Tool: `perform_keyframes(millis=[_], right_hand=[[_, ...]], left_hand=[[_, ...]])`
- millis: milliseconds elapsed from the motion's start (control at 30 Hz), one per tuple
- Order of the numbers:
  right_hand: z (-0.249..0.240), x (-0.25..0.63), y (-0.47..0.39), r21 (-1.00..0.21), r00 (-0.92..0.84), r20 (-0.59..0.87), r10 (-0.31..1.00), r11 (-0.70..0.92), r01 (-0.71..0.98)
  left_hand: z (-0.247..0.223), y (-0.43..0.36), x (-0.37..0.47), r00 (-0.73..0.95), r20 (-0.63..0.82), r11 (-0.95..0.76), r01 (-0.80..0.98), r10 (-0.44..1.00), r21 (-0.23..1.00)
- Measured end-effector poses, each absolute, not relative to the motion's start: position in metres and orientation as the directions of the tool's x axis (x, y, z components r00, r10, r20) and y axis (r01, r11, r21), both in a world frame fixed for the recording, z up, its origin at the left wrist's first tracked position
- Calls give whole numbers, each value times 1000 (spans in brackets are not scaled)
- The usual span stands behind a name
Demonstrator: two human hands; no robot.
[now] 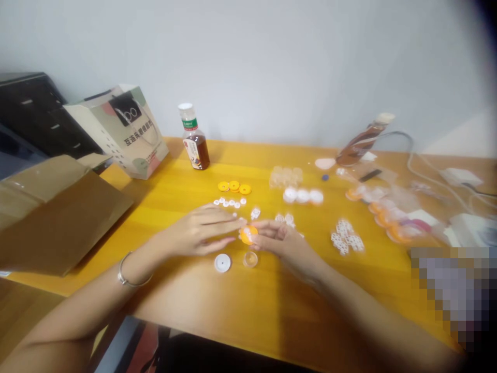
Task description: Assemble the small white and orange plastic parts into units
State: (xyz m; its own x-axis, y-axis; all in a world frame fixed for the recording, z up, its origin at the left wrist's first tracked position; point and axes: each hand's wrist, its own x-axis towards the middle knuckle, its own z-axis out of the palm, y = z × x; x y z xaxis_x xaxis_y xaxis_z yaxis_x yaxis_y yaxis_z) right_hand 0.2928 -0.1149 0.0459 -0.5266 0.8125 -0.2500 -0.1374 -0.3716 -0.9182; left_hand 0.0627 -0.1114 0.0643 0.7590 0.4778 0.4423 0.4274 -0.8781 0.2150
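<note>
My right hand pinches an orange disc with small whitish parts on its face, above the wooden table. Just to the left is my left hand, its fingers stretched out and its thumb apart. Its fingertips come close to the disc's upper edge; whether they touch it I cannot tell. On the table below the hands lie a white round disc with a centre hole and a small clear round cup. Behind my left hand are several small white round pieces and a row of orange discs.
White discs, clear round parts and white ring clusters lie beyond my right hand. Two bottles stand at the back. A paper bag and cardboard box are left; orange-white assemblies and cables right.
</note>
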Motion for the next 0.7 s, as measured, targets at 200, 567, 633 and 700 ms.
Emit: perform_keyframes(millis=[200, 567, 633, 700], right_hand=[[40, 298, -109, -939, -469, -255, 845, -333, -89], [41, 295, -112, -960, -464, -198, 863, -266, -87], [44, 294, -114, -963, -463, -189, 866, -256, -87], [48, 294, -116, -965, -459, -189, 868, -250, -77]], left_hand=[[59, -146, 63, 728, 110, -708, 603, 677, 368], [48, -139, 61, 576, 83, -405, 458, 814, 791], [51, -131, 62, 525, 102, -300, 308, 845, 903], [53, -127, 65, 515, 92, -222, 198, 852, 955]])
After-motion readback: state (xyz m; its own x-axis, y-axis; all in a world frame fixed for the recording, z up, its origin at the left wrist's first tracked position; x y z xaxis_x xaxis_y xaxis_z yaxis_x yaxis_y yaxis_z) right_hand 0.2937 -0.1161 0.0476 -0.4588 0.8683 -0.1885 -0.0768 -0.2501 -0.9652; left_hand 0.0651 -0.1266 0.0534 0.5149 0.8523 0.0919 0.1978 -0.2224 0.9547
